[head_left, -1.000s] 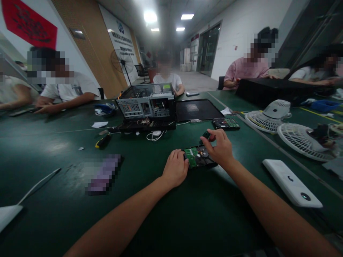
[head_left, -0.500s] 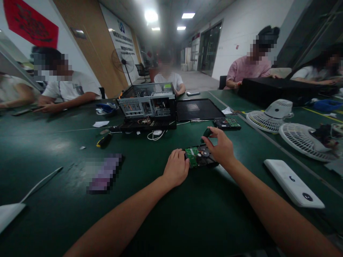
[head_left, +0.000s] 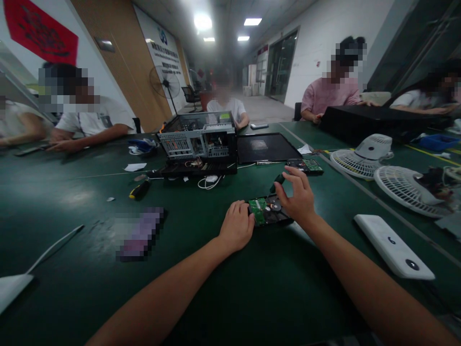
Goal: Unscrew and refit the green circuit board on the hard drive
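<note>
A hard drive [head_left: 272,217] lies on the green table before me, its green circuit board and round spindle hub facing up. My left hand [head_left: 237,225] grips its left end, fingers over the far corner and thumb at the near side. A screwdriver [head_left: 277,183] with a short dark green handle stands tilted over the drive's far edge; its tip is too small to make out. My right hand [head_left: 298,194] holds that handle loosely, thumb against it and fingers partly lifted and spread around its top.
Beyond the drive stands an opened computer case [head_left: 197,144], beside a black panel [head_left: 268,147] and a second hard drive [head_left: 306,166]. Left are a yellow-black screwdriver [head_left: 139,189] and a phone [head_left: 142,234]. Right lie a white power bank [head_left: 394,246] and white fan parts [head_left: 355,163]. Several people sit around.
The fingers of my right hand have loosened and spread a little on the screwdriver handle. My left hand and the hard drive have stayed put.
</note>
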Motion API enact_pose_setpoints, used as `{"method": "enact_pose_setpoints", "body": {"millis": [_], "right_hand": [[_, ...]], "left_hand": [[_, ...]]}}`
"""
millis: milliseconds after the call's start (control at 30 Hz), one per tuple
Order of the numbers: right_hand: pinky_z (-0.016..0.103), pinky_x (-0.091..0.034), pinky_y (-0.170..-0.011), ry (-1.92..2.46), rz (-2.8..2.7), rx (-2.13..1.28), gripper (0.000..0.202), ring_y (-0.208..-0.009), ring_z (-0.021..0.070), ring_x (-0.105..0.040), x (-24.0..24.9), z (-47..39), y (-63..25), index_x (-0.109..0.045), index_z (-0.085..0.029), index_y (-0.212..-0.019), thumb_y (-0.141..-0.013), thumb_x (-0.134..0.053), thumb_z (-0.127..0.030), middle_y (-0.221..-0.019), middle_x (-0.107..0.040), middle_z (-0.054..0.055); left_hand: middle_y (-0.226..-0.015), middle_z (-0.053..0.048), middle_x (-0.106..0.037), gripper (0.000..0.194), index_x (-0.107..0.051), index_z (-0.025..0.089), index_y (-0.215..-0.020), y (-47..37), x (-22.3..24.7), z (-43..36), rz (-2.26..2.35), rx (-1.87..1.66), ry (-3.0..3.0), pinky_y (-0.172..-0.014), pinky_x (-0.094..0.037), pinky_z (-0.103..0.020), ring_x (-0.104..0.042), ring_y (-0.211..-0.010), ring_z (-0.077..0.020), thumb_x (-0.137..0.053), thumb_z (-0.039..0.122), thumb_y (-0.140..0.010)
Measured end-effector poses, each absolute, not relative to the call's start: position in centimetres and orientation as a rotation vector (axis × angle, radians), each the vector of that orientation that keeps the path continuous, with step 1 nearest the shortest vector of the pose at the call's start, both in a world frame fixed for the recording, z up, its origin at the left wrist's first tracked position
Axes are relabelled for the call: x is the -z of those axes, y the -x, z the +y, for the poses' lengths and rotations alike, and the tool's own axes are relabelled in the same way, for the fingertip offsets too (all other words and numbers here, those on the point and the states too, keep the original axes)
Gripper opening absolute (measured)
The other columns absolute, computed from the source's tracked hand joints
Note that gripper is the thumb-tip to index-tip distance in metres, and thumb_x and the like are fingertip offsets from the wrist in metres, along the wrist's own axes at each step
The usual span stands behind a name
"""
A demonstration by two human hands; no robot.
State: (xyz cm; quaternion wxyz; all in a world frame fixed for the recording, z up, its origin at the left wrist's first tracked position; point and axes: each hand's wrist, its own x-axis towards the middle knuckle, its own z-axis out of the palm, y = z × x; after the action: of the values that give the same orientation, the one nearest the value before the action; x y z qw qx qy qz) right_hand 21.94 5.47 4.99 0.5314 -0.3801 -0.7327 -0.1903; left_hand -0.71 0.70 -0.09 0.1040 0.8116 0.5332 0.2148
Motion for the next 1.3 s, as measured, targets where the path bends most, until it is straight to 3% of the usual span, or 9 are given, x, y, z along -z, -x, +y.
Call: {"method": "enact_pose_setpoints", "body": {"millis": [100,300,467,667,900,1100,1300], "right_hand": [[0.050,-0.060,-0.097,0.884,-1.737,0.426,0.037,-0.116,0.0275,-0.065,-5.0,5.3,-21.6,-0.056,-0.023,-0.123,-0.090,-0.071,-0.020,-0.123,-0.065,0.012],[0.033,-0.064,-0.065,0.976,-1.667,0.397,0.037,-0.089,0.0192,-0.066,-4.6,5.1,-21.7,-0.058,-0.023,-0.123,-0.090,-0.073,-0.025,-0.117,-0.058,0.011],[0.037,-0.064,-0.079,0.977,-1.757,0.533,0.024,-0.103,0.0228,-0.064,-4.5,5.4,-22.2,-0.063,-0.025,-0.115,-0.092,-0.070,-0.022,-0.113,-0.059,0.009],[0.044,-0.060,-0.093,0.969,-1.799,0.593,0.028,-0.109,0.0262,-0.063,-5.0,5.5,-22.3,-0.063,-0.022,-0.117,-0.090,-0.068,-0.019,-0.117,-0.060,0.013],[0.040,-0.060,-0.084,0.975,-1.823,0.591,0.024,-0.107,0.0261,-0.062,-4.8,5.5,-22.5,-0.066,-0.024,-0.115,-0.091,-0.068,-0.021,-0.114,-0.061,0.011],[0.049,-0.057,-0.094,0.970,-1.857,0.587,0.030,-0.110,0.0288,-0.061,-5.0,5.2,-22.3,-0.065,-0.025,-0.120,-0.090,-0.067,-0.023,-0.116,-0.060,0.012],[0.047,-0.058,-0.095,0.926,-1.882,0.598,0.034,-0.113,0.0281,-0.061,-5.1,5.3,-22.2,-0.062,-0.024,-0.123,-0.090,-0.064,-0.018,-0.122,-0.059,0.014]], "left_hand": [[-0.145,-0.017,-0.053,0.042,-0.052,0.014,-0.136,0.7,0.2,0.7,1.572,-0.637,-2.390,-0.117,-0.037,-0.052,-0.045,-0.140,-0.0317,-0.039,0.040,-0.105],[-0.144,-0.018,-0.054,0.041,-0.052,0.014,-0.135,0.6,0.3,0.8,1.574,-0.652,-2.397,-0.117,-0.038,-0.052,-0.045,-0.140,-0.0314,-0.039,0.038,-0.104],[-0.143,-0.018,-0.054,0.040,-0.053,0.013,-0.134,0.5,0.4,0.8,1.575,-0.662,-2.414,-0.118,-0.037,-0.051,-0.045,-0.139,-0.0312,-0.040,0.037,-0.104],[-0.144,-0.018,-0.053,0.044,-0.052,0.013,-0.136,0.5,0.2,0.7,1.593,-0.631,-2.404,-0.118,-0.037,-0.050,-0.044,-0.140,-0.0313,-0.038,0.039,-0.105],[-0.144,-0.017,-0.053,0.043,-0.052,0.013,-0.136,0.6,0.0,0.7,1.590,-0.622,-2.407,-0.118,-0.037,-0.050,-0.045,-0.140,-0.0307,-0.038,0.039,-0.105],[-0.144,-0.017,-0.053,0.041,-0.052,0.015,-0.135,0.7,0.1,0.7,1.584,-0.639,-2.402,-0.118,-0.037,-0.051,-0.045,-0.139,-0.0312,-0.040,0.039,-0.104],[-0.143,-0.018,-0.054,0.040,-0.053,0.014,-0.133,0.6,0.0,0.7,1.591,-0.639,-2.405,-0.118,-0.037,-0.050,-0.046,-0.139,-0.0306,-0.040,0.038,-0.104]]}}
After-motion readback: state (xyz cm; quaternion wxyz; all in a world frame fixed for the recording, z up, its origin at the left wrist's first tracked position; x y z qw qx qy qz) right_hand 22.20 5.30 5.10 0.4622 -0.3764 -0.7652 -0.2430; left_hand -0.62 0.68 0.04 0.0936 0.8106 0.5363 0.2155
